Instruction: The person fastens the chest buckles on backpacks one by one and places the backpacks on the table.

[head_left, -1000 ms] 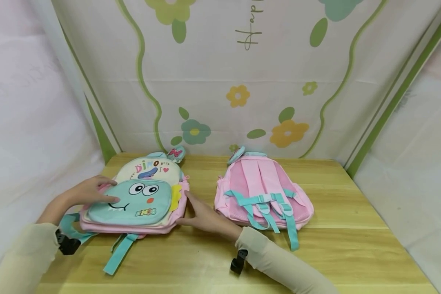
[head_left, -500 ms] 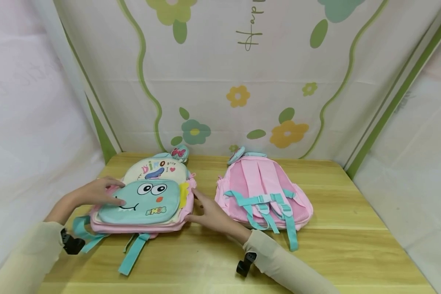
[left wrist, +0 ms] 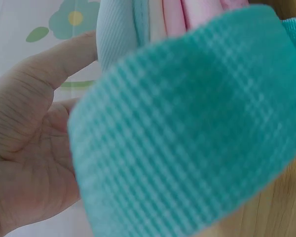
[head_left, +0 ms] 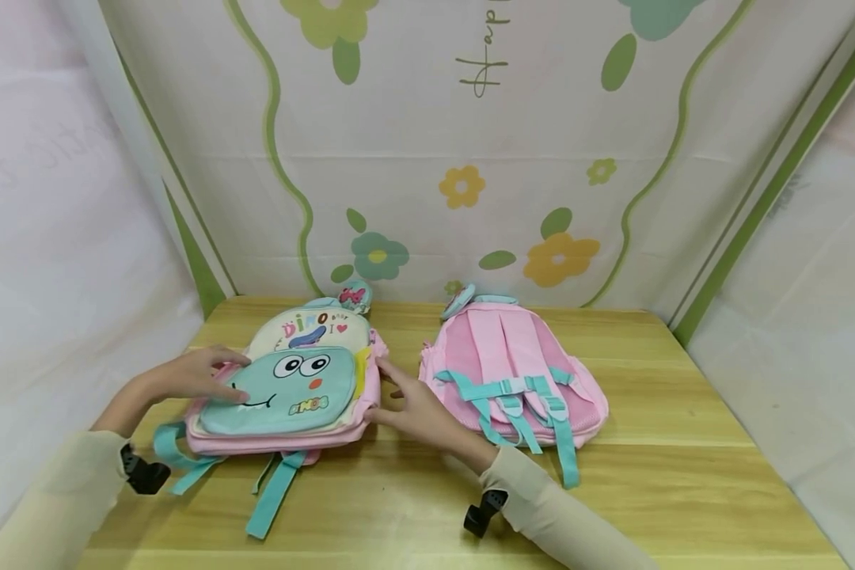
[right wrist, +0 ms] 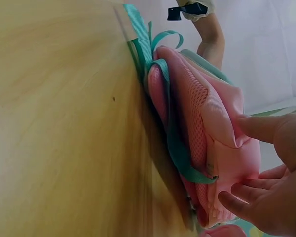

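A small children's backpack (head_left: 278, 396), pink with a mint dinosaur-face pocket, lies front up on the table's left side. My left hand (head_left: 188, 376) holds its left side, thumb on the front pocket and fingers over the side edge. In the left wrist view a teal strap (left wrist: 187, 128) hides much of that hand. My right hand (head_left: 416, 408) touches the right side, thumb and fingers spread and fairly straight. In the right wrist view its thumb presses the pink side panel (right wrist: 237, 163). Teal straps (head_left: 281, 495) stick out below the bag.
A second pink backpack (head_left: 513, 372) lies with its shoulder straps up, just right of my right hand. Underneath is a wood-grain table (head_left: 684, 475). A flowered white cloth (head_left: 413, 119) hangs behind its back edge, with white cloth at both sides.
The dinosaur backpack has slid to the right across the table, and both hands have moved along with it. The second backpack has stayed in place.
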`<state>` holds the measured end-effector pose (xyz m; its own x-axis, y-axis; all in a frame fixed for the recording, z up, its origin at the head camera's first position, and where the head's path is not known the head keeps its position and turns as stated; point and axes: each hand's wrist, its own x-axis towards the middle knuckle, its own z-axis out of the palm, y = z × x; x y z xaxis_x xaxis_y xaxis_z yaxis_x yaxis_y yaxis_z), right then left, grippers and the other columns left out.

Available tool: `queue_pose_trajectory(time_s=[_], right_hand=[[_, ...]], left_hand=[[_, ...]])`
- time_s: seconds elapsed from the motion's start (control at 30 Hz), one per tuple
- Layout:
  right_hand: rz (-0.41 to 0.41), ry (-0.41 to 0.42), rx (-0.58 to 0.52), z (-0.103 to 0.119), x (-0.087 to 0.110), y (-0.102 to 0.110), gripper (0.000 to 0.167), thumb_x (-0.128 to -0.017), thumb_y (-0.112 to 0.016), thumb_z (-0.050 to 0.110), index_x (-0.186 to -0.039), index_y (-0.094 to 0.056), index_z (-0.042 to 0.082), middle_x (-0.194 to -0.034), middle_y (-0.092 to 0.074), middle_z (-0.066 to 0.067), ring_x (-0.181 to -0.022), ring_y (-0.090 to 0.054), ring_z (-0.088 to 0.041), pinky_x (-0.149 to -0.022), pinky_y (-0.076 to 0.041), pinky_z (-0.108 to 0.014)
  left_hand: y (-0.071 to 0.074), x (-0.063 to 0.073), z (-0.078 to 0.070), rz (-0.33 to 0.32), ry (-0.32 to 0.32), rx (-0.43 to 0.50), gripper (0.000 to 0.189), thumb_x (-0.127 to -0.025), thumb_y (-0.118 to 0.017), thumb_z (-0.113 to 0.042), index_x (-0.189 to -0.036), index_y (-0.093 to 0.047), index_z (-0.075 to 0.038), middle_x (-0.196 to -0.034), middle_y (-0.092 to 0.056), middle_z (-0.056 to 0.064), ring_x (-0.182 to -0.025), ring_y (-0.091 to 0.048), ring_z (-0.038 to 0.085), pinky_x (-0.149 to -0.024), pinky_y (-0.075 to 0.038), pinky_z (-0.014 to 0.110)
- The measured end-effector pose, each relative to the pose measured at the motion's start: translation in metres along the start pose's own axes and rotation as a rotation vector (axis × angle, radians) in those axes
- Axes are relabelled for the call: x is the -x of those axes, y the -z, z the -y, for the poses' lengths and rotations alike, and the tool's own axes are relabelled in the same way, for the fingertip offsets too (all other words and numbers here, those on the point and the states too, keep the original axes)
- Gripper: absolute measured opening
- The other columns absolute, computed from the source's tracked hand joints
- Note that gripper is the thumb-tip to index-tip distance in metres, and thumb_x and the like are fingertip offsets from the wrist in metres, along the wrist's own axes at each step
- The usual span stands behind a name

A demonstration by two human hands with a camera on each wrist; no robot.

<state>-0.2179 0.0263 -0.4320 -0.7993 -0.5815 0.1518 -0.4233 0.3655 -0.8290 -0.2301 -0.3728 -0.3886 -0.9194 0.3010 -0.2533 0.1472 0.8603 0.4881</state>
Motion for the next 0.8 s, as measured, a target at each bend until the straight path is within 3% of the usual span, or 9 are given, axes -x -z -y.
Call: queue_pose_trajectory(time_s=[0.47, 0.8], right_hand=[[-0.055, 0.032, -0.095, 0.007, 0.005, 0.02, 0.078, -0.096, -0.073, 0.027, -0.16, -0.032, 0.012, -0.164, -0.038, -0.007, -0.141, -0.05, -0.025, -0.109, -0.049, -0.043], [-0.071, 0.001, -0.32, 0.01, 0.007, 0.036, 0.073, -0.096, -0.072, 0.023, -0.158, -0.036, 0.01, -0.163, -0.039, -0.002, -0.149, -0.039, -0.019, -0.115, -0.039, -0.054]], left_hand=[[-0.004, -0.004, -0.013, 0.053, -0.027, 0.05, 0.078, -0.084, -0.081, -0.044, -0.144, -0.054, -0.002, -0.146, -0.05, 0.03, -0.125, -0.052, 0.046, -0.094, -0.052, 0.058], [-0.012, -0.007, -0.027, 0.089, -0.06, 0.112, 0.082, -0.082, -0.083, -0.041, -0.146, -0.051, -0.001, -0.147, -0.049, 0.029, -0.13, -0.049, 0.046, -0.096, -0.052, 0.055]])
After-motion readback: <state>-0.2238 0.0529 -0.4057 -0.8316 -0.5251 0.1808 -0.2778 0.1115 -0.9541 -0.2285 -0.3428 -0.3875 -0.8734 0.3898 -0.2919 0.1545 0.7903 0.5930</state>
